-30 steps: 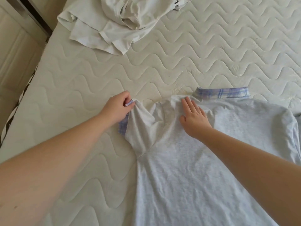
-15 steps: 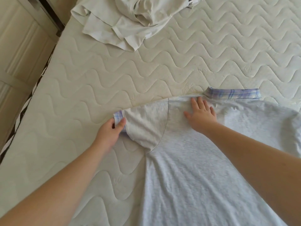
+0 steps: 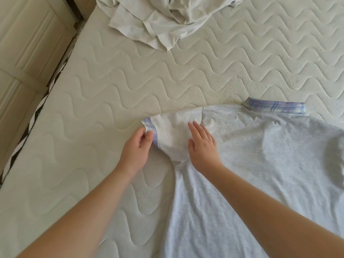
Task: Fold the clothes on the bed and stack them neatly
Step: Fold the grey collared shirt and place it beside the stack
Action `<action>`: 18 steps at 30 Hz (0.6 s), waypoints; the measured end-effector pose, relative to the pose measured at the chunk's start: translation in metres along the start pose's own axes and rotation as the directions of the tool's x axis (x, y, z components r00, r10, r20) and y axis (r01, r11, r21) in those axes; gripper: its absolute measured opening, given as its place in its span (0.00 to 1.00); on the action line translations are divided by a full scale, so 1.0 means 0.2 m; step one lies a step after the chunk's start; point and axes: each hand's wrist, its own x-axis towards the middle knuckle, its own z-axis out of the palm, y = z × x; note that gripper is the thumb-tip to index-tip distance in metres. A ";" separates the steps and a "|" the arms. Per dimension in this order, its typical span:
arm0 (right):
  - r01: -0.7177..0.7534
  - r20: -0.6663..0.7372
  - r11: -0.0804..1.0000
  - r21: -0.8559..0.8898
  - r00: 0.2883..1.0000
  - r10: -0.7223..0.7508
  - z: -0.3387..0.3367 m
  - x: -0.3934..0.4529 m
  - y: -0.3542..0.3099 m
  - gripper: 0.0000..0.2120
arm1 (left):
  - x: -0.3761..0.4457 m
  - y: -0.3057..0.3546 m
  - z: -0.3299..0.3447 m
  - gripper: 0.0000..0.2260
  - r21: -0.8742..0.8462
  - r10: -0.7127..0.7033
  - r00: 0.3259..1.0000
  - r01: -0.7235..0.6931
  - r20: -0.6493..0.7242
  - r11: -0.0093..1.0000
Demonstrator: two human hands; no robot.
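Right hand [image 3: 202, 146] has slid from shoulder onto sleeve, flat, fingers spread; left hand [image 3: 138, 144] pinches plaid sleeve cuff [image 3: 151, 126]. Soft grey shirt [image 3: 251, 164] on wavy-quilted mattress [image 3: 130, 81]; crumpled white clothes [image 3: 163, 19] beyond.

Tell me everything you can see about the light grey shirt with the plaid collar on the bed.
The light grey shirt looks like soft heathered jersey with a blue plaid collar and matching sleeve cuff. It lies spread, slightly wrinkled, on the quilted white mattress, collar away from the person, running out of frame right and below. The left hand pinches the cuff; the right hand lies flat near the sleeve seam.
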 end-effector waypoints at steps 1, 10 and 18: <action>-0.007 -0.022 0.999 0.032 1.000 0.008 0.00 -0.02 -0.01 0.25 | -0.01 -0.01 -0.01 0.14 0.051 0.017 1.000 -0.017 0.005 0.999; -0.055 -0.031 0.997 0.055 0.998 0.057 0.08 -0.17 -0.02 0.24 | -0.14 -0.13 0.01 0.18 0.125 -0.371 0.928 0.365 0.029 0.922; -0.015 -0.117 0.997 -0.073 0.993 0.006 0.15 -0.22 0.00 0.24 | -0.19 -0.13 0.02 0.12 0.035 -0.386 0.910 0.385 0.153 0.922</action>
